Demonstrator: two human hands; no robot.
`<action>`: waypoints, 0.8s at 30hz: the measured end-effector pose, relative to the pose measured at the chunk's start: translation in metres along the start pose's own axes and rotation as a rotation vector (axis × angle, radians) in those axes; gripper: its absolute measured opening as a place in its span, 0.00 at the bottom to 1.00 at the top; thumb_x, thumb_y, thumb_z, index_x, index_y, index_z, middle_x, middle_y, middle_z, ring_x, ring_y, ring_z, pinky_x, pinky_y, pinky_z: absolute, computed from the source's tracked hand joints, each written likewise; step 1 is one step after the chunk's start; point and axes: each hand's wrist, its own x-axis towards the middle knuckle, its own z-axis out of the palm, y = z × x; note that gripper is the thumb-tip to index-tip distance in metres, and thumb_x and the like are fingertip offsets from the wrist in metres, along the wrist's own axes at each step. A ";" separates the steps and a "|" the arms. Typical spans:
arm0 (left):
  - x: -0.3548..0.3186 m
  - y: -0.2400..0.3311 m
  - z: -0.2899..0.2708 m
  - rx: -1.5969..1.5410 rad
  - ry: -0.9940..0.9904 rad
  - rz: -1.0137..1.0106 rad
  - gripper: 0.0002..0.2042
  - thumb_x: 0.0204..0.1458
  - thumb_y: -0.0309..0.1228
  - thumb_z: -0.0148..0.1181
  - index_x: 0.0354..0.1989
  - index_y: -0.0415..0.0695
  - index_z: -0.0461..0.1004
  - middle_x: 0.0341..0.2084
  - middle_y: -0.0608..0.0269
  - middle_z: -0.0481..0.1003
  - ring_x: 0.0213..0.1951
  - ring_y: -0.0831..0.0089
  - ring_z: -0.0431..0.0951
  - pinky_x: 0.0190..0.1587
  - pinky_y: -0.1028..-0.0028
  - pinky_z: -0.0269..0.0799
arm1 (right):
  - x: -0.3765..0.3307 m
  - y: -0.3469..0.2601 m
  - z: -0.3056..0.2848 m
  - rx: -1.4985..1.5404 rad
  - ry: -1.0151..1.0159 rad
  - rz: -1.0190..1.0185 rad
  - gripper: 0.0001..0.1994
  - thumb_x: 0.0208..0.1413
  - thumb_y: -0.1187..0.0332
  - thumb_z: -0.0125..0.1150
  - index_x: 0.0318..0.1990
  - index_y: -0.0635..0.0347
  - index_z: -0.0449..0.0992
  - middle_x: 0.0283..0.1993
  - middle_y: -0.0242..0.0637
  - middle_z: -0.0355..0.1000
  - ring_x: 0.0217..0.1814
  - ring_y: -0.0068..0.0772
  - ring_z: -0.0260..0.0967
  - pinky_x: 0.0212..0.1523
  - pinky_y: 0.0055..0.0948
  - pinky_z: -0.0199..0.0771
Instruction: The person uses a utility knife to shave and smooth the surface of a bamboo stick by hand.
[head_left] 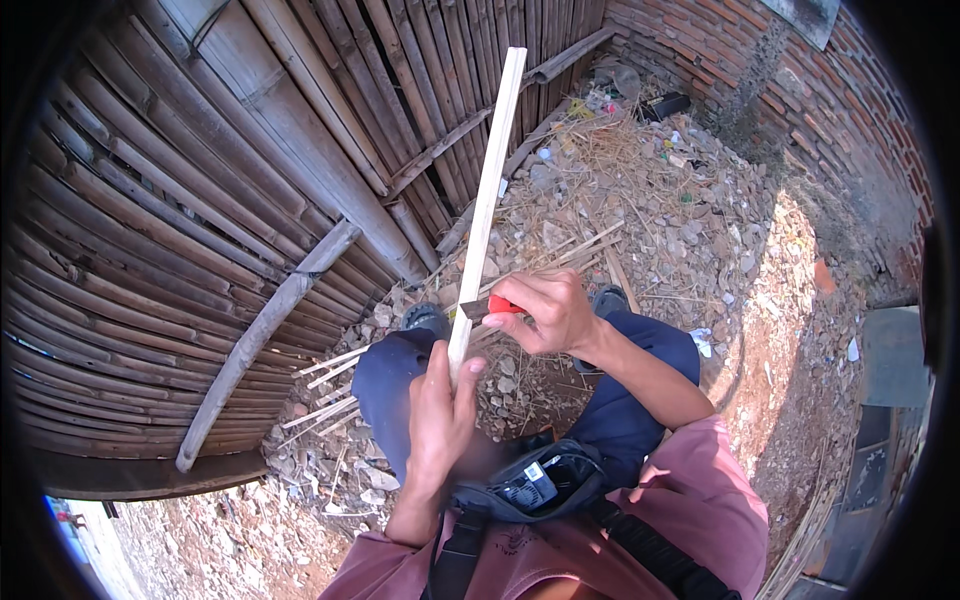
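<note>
A long pale strip of wood or bamboo point(490, 190) stands tilted up and away from me, its top leaning slightly right. My left hand point(436, 415) is closed around its lower end, thumb along the right side. In my right hand point(550, 312) is a knife point(474, 310) with a red handle, gripped in the fist. Its short dark blade touches the strip just above my left hand, where a split or cut shows in the wood. Part of the handle is hidden by my fingers.
A bamboo wall point(270, 180) with a slanted pole point(265, 345) rises at the left. A brick wall point(740, 60) stands far right. Rubble point(690, 235) covers the ground, with loose strips point(325, 412) beside my left leg. A dark waist bag point(530, 480) rests at my lap.
</note>
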 end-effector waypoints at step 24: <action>-0.006 0.006 -0.003 0.041 -0.005 -0.011 0.15 0.73 0.40 0.59 0.44 0.37 0.69 0.15 0.48 0.72 0.19 0.47 0.76 0.23 0.58 0.66 | 0.003 0.006 -0.008 -0.003 -0.046 0.035 0.16 0.62 0.54 0.72 0.32 0.58 0.80 0.25 0.36 0.76 0.21 0.39 0.75 0.23 0.37 0.71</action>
